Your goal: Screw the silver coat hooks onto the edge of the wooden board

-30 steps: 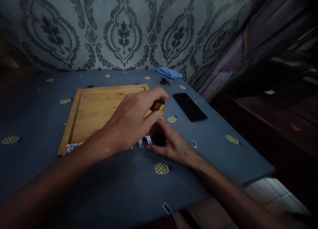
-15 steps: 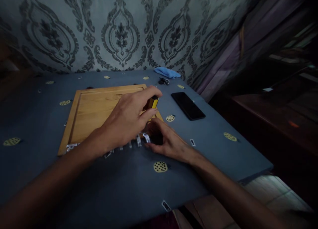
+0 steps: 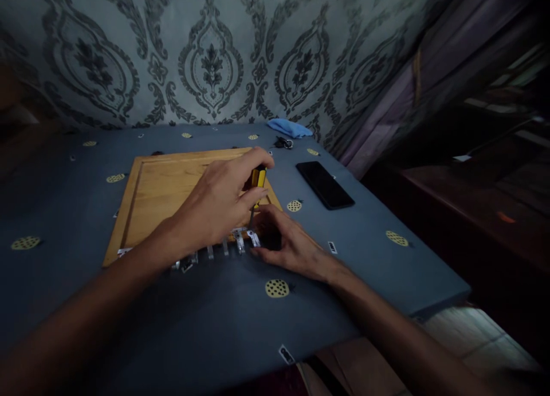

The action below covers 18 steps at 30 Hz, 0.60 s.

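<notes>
Left hand [image 3: 223,195] pinching screwdriver [image 3: 258,179], pointed down near clips [image 3: 254,239]. Board [image 3: 167,184] beneath left hand, clips along near edge. Right hand [image 3: 296,247] curled beside clips, grip unclear. Phone [image 3: 325,185] beyond right hand.

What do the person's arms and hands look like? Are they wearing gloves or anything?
No gloves! The left hand and right hand are both bare. No sleeve shows on the left forearm or right forearm, and I see no watch or bracelet. Parts of both hands are hidden, so I can't rule out rings.
</notes>
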Each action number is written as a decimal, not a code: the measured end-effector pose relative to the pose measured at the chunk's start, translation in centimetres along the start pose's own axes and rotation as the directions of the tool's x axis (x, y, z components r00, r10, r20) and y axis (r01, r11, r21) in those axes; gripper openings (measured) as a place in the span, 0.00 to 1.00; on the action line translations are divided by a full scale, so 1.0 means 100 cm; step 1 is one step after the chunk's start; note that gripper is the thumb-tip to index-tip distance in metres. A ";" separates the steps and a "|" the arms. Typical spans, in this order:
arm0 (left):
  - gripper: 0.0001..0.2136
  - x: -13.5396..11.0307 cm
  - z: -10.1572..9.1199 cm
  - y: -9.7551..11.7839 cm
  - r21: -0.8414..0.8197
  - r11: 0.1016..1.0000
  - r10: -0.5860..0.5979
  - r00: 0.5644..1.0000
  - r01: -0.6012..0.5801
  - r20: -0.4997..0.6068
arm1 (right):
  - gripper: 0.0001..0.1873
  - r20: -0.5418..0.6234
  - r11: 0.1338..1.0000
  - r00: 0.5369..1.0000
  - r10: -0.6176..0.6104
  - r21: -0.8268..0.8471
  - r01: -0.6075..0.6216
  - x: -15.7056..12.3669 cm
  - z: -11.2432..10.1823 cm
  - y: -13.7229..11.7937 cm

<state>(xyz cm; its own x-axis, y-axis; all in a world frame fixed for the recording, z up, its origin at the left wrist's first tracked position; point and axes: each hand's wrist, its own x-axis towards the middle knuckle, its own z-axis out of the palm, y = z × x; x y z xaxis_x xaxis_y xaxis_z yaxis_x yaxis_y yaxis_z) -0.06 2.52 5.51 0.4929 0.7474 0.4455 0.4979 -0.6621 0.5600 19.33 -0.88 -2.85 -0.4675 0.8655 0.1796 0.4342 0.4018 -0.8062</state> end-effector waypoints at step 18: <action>0.11 0.001 -0.002 -0.002 0.007 1.000 -0.014 0.999 0.014 0.043 | 0.30 0.009 1.000 1.000 -0.008 0.002 0.008 0.000 0.000 0.006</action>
<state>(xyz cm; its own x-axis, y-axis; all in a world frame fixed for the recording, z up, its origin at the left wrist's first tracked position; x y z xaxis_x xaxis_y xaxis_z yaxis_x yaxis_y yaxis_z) -0.26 2.71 5.62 0.5160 0.7535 0.4074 0.5097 -0.6523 0.5610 19.54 -0.64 -3.31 -0.4778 0.8596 0.1809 0.4290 0.4080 -0.8059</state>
